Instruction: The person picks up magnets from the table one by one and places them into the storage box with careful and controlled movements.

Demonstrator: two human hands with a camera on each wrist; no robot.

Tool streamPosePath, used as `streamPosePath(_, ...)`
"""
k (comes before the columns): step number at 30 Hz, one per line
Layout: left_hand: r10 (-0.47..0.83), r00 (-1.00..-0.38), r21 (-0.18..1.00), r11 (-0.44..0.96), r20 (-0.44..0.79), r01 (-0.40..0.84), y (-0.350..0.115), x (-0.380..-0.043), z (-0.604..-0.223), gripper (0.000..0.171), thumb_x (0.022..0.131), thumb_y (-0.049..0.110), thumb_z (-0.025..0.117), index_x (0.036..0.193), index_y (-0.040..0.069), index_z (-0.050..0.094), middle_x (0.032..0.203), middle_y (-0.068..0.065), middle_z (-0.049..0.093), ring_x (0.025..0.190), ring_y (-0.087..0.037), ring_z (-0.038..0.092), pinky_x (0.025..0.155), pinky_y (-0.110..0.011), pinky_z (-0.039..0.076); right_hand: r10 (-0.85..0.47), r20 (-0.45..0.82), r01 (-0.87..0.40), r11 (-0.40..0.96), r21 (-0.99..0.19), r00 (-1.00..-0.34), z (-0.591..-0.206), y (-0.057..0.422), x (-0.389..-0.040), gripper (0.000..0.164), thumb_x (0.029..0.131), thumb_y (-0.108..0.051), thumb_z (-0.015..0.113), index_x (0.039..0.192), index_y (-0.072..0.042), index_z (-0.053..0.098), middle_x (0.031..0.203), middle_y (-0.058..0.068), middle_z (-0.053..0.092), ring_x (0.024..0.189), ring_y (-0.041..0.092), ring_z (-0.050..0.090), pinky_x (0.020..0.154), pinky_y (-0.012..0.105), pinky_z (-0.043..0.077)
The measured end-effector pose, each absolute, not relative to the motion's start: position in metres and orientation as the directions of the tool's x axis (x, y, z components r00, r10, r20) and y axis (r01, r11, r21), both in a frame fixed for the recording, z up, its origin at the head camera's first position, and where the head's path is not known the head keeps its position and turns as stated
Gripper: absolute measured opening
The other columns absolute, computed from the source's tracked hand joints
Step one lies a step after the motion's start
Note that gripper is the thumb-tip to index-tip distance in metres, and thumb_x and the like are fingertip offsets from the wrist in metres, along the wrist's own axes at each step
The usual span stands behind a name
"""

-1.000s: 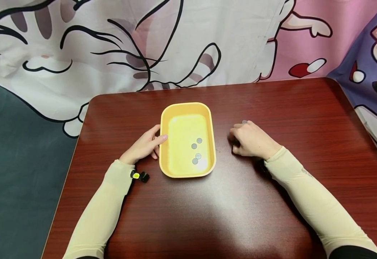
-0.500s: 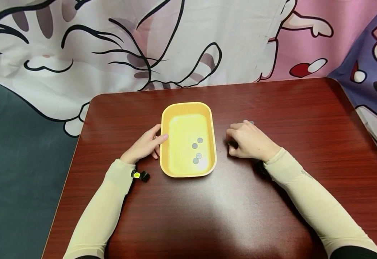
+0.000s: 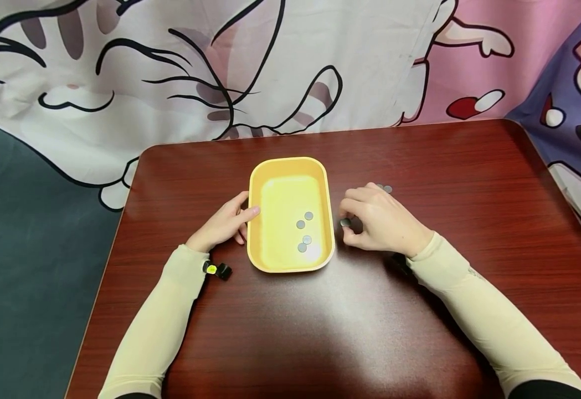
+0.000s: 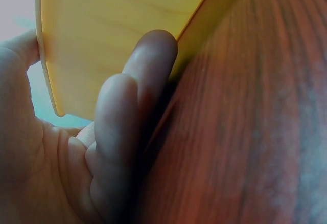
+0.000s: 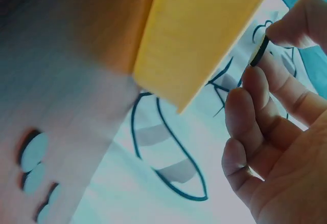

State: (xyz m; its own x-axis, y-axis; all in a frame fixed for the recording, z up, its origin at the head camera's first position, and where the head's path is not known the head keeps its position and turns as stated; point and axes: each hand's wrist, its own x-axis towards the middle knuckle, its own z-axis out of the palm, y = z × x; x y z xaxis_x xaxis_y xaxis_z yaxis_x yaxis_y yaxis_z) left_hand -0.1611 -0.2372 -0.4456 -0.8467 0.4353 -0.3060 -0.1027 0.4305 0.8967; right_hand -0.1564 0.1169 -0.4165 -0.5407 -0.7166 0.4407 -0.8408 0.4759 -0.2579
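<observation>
A yellow plastic tray (image 3: 275, 221) with rounded corners lies on the table, with several silvery discs that look like coins (image 3: 301, 224) on its floor. My left hand (image 3: 220, 223) holds the tray's left side, thumb over the rim and fingers along the outer wall (image 4: 102, 19). Just right of the tray, my right hand (image 3: 385, 220) pinches a coin (image 3: 345, 222) between thumb and fingertips. In the right wrist view that coin (image 5: 259, 51) is seen nearly edge-on. Behind the right hand lie more coins (image 3: 387, 189), partly hidden in the head view.
The dark red wooden table (image 3: 290, 332) ends at a back edge against a printed cartoon curtain (image 3: 370, 55). In the right wrist view several coins (image 5: 34, 151) lie on the tabletop. Black wrist devices (image 3: 224, 271) sit at the sleeves.
My right hand has moved left toward the tray and its pinched coin has come into view. More of the coins behind it show. The left hand keeps its hold on the tray.
</observation>
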Motion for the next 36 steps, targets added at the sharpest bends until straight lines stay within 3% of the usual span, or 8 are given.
streamPosePath(18, 0.434, -0.847, 0.897, 0.429, -0.307, -0.105, -0.237, -0.161, -0.445, 0.055, 0.099, 0.040, 0.052, 0.147, 0.019, 0.033, 0.071, -0.015, 0.065, 0.060, -0.041, 0.064, 0.048, -0.049, 0.056, -0.796, 0.407, -0.893, 0.419, -0.166, -0.449, -0.416, 0.065, -0.162, 0.007, 0.070, -0.017, 0.065, 0.073, -0.014, 0.059, 0.067, -0.006, 0.041, 0.063, 0.013, 0.041, 0.066, 0.029, 0.034)
streamPosePath(29, 0.436, -0.846, 0.898, 0.427, -0.307, -0.106, -0.238, -0.161, -0.445, 0.056, 0.099, 0.041, 0.052, 0.147, 0.018, 0.033, 0.072, -0.015, 0.066, 0.059, -0.040, 0.064, 0.049, -0.050, 0.056, -0.819, 0.264, -0.858, 0.462, -0.223, -0.510, -0.425, 0.049, -0.168, 0.011, 0.061, -0.013, 0.067, 0.069, -0.015, 0.060, 0.064, -0.009, 0.044, 0.061, 0.012, 0.046, 0.069, 0.034, 0.042)
streamPosePath(36, 0.429, -0.849, 0.895, 0.434, -0.309, -0.107, -0.238, -0.160, -0.445, 0.056, 0.099, 0.041, 0.053, 0.147, 0.019, 0.033, 0.072, -0.015, 0.066, 0.059, -0.040, 0.064, 0.049, -0.049, 0.056, -0.822, 0.196, -0.843, 0.506, -0.181, -0.535, -0.425, 0.047, -0.168, 0.015, 0.064, -0.019, 0.068, 0.077, -0.017, 0.061, 0.068, -0.008, 0.044, 0.065, 0.014, 0.048, 0.074, 0.036, 0.042)
